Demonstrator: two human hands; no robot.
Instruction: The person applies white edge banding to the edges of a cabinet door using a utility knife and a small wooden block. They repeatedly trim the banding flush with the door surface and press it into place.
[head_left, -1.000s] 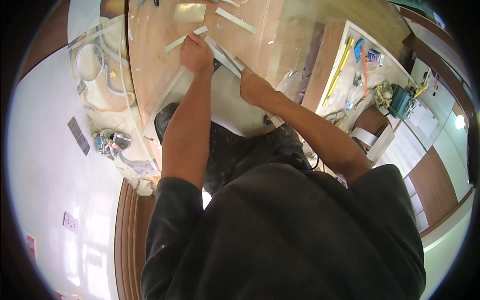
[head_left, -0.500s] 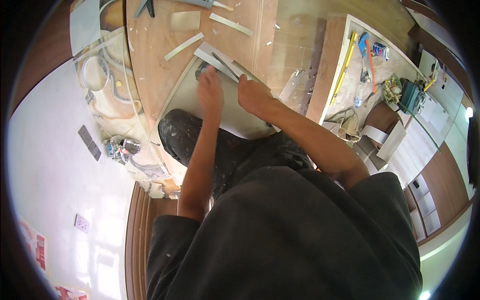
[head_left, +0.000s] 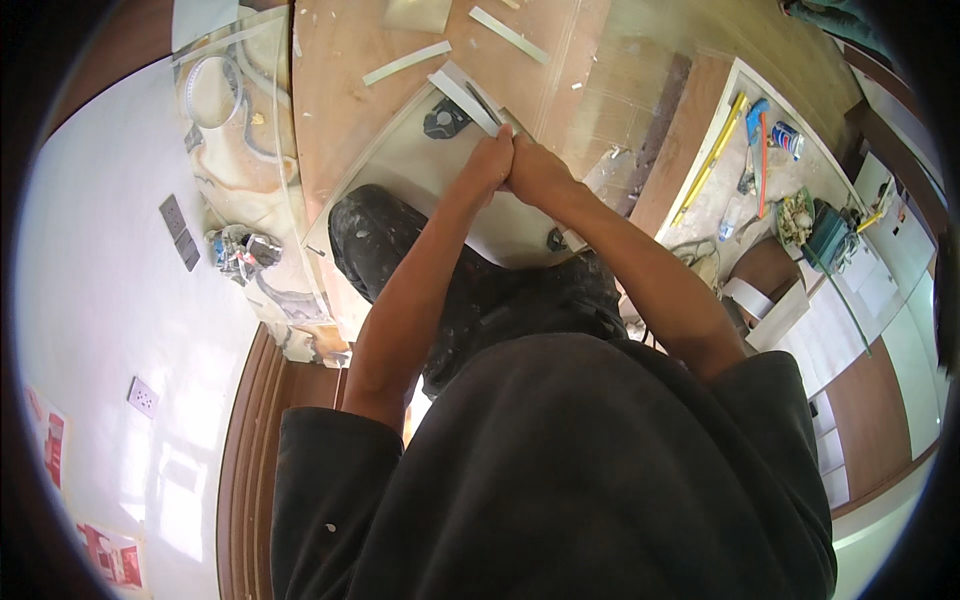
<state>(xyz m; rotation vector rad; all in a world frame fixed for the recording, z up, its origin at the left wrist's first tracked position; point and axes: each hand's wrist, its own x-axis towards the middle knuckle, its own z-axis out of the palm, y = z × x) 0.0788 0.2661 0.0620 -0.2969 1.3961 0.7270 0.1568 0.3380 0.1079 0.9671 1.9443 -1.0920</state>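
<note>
A pale grey panel (head_left: 480, 205) leans across my knees, with black fittings (head_left: 447, 118) near its far left corner and at its near right edge. Along its far edge runs a white strip (head_left: 465, 95). My right hand (head_left: 540, 175) is closed on the near end of a dark, narrow, flat tool (head_left: 483, 103), which lies along that strip. Pressed against the right hand, my left hand (head_left: 487, 168) is closed too; whatever its fingers hold is hidden.
Pale thin strips (head_left: 408, 62) lie on the reddish board (head_left: 340, 120) beyond the panel. At right, an open box (head_left: 690, 140) holds a yellow level (head_left: 708, 160), a saw (head_left: 762, 150) and a can (head_left: 787, 140). A tape roll (head_left: 213, 92) rests on the marbled slab at left.
My left hand has moved right, from over the far left fitting to meet my right hand, uncovering that fitting. The whole view has shifted slightly.
</note>
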